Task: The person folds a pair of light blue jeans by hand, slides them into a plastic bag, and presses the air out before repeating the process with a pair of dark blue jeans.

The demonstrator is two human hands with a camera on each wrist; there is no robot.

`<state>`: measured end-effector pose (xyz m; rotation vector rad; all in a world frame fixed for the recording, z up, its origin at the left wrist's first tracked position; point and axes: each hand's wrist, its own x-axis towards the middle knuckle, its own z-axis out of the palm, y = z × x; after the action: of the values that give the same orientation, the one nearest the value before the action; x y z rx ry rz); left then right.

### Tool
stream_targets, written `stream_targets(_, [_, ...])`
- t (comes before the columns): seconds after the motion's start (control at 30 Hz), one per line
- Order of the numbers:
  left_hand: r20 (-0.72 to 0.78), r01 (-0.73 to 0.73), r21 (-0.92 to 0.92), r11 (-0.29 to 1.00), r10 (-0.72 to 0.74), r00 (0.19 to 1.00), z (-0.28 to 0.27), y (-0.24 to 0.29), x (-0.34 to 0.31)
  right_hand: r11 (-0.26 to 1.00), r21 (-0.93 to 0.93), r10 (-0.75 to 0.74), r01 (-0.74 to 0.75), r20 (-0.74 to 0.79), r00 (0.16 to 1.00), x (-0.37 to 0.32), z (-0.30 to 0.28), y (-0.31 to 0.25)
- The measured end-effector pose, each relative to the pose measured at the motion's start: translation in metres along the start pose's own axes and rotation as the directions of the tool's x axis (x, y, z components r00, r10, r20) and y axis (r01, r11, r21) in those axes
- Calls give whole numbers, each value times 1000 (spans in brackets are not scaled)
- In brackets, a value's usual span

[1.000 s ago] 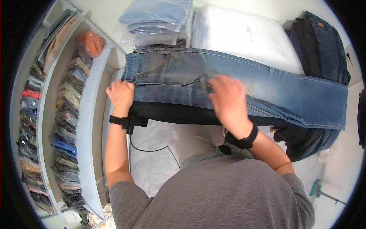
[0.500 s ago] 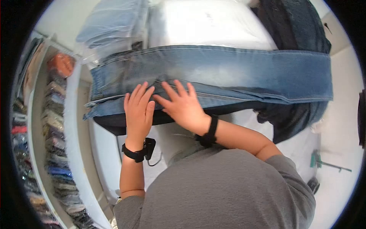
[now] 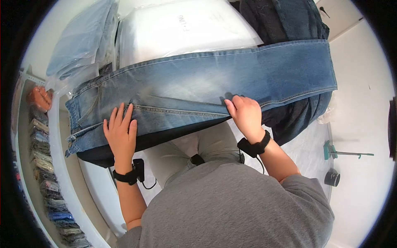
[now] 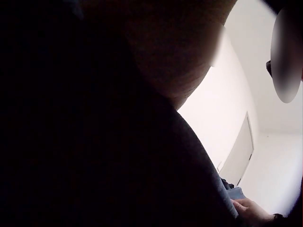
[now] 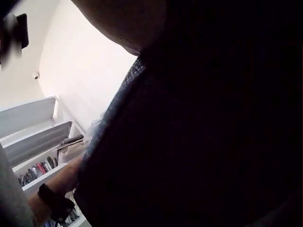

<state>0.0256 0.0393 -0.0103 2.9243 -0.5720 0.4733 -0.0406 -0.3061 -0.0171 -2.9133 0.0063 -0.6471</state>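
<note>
A pair of blue jeans (image 3: 198, 78) lies lengthwise across the table, folded with one leg over the other, its waistband to the left and hem to the right. My left hand (image 3: 121, 134) rests flat on the denim below the waistband, fingers spread. Farther along the leg, my right hand (image 3: 247, 115) pinches the near seam with thumb and curled fingers. A crease runs between the two hands. Both wrist views are mostly dark; in the left one, the right hand (image 4: 251, 210) shows small at the jeans' edge.
Behind the jeans lie a stack of white plastic bags (image 3: 190, 29) and bagged folded denim (image 3: 84, 41). Dark jeans (image 3: 285, 20) are piled at the back right. A shelf (image 3: 62, 173) of packed clothes stands at the left. A black edge (image 3: 155, 138) runs under the jeans.
The left hand let go of the waistband and moved onto the denim. The right hand swept left beside it, then moved right along the leg to the near seam. The head view shifted.
</note>
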Motion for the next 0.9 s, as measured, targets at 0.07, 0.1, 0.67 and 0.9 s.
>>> stream_targets(0.07, [-21,24,-35,999,-25,999,-1,2,2,1000,14,-27,28,-94,995,1,0,6])
stream_targets(0.1, [4,47,-5,999,-47,999,-1,3,1,1000,7,-2,2,-82,997,2,0,9])
stream_targets(0.67, [13,29,24,999,-30,999,4,-2,-1,-35,992,937,-124,75,340,-39,-132,373])
stream_targets(0.9, [-14,40,-16,999,-40,999,-1,2,-1,-367,930,867,-7,345,360,13,-161,314])
